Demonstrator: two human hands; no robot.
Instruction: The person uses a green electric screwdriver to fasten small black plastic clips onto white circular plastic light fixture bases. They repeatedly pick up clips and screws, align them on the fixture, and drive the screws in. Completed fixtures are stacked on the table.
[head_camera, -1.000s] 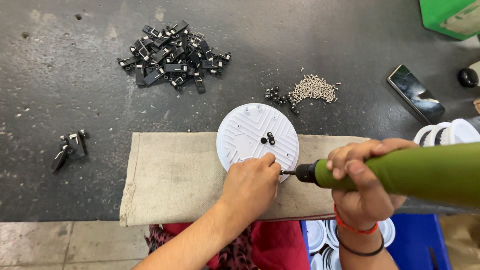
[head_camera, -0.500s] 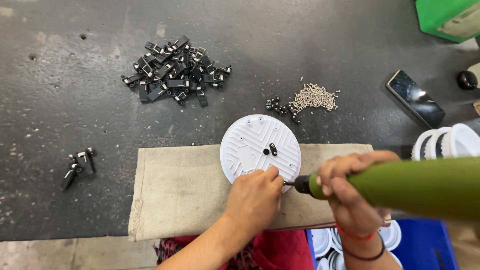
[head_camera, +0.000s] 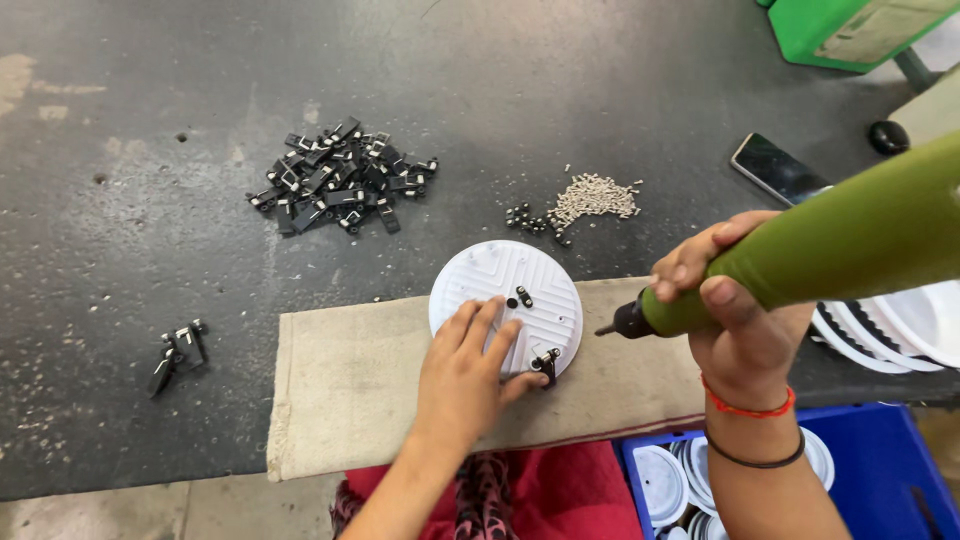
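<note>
A round white plastic disc (head_camera: 500, 285) lies on a beige cloth (head_camera: 340, 390) at the table's near edge. My left hand (head_camera: 465, 375) rests flat on the disc's near side, fingers spread, thumb beside a small black clip (head_camera: 545, 362) fixed at the rim. Two small black parts (head_camera: 518, 297) sit at the disc's middle. My right hand (head_camera: 735, 310) grips a green electric screwdriver (head_camera: 820, 250), its black tip raised off the disc to the right.
A pile of black clips (head_camera: 340, 180) and a heap of small silver screws (head_camera: 595, 195) lie farther back. A few clips (head_camera: 175, 350) lie at left. A phone (head_camera: 775, 165), stacked white discs (head_camera: 900, 330), a blue bin (head_camera: 880, 470) and a green crate (head_camera: 850, 30) are at right.
The screwdriver tip has lifted away from the disc's rim to the right. My left hand has opened flat onto the disc, showing the clip at the rim.
</note>
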